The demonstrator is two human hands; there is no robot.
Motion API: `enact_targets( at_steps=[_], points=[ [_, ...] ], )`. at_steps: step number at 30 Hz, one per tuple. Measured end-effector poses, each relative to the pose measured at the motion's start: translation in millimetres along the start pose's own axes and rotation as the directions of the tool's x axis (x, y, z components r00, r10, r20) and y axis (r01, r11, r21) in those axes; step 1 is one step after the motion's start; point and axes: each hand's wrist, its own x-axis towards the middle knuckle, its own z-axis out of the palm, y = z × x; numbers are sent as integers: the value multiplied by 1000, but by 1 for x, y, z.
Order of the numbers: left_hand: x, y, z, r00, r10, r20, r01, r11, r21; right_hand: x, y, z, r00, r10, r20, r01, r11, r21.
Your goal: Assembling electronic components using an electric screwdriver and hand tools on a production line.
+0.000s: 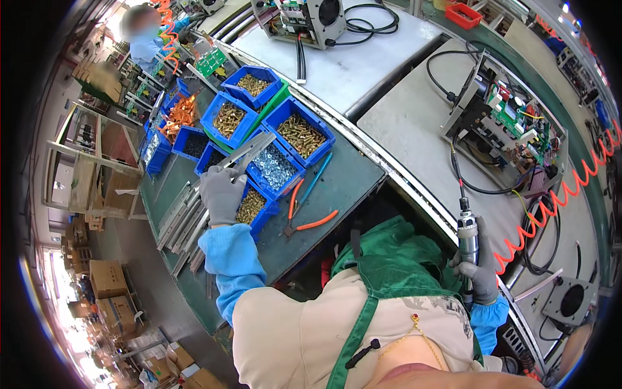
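My left hand (222, 196), in a grey glove and blue sleeve, is closed on a flat metal strip (258, 146) that slants over the blue parts bins. Close beside that hand lies a pile of similar metal strips (179, 225). My right hand (481, 275), gloved the same way, grips a silver and black power screwdriver (466, 232), which stands upright at the conveyor's edge. Beyond its tip is an opened device (512, 123) with circuit boards and wires inside a metal frame. The lower part of the screwdriver is partly hidden by my fingers.
Blue bins hold brass screws (301, 135), washers (273, 167) and dark parts. Orange-handled pliers (315, 221) and a teal pen-like tool (313, 183) lie on the green bench (350, 170). An orange coiled hose (547, 211) hangs at right. Another person (144, 45) works at far left.
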Motion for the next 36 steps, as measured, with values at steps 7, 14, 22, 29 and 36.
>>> enact_targets(
  at_steps=[7,14,22,29,36],
  points=[
    [14,-18,15,986,15,-164,-44,984,-173,-2,5,-5,999,-42,-25,44,997,58],
    [54,64,-81,994,14,-111,-112,137,-984,-6,2,-8,996,-52,-68,58,995,79],
    [77,249,-24,895,445,-16,259,-550,-794,-20,1,-14,992,-92,-84,105,980,168],
    [41,353,44,869,434,-240,-196,-145,-970,-46,-2,-24,974,-120,-193,154,973,170],
    [-2,361,90,557,635,-536,-644,-78,-761,-70,-3,-26,895,-164,-415,285,926,248]
  ],
)
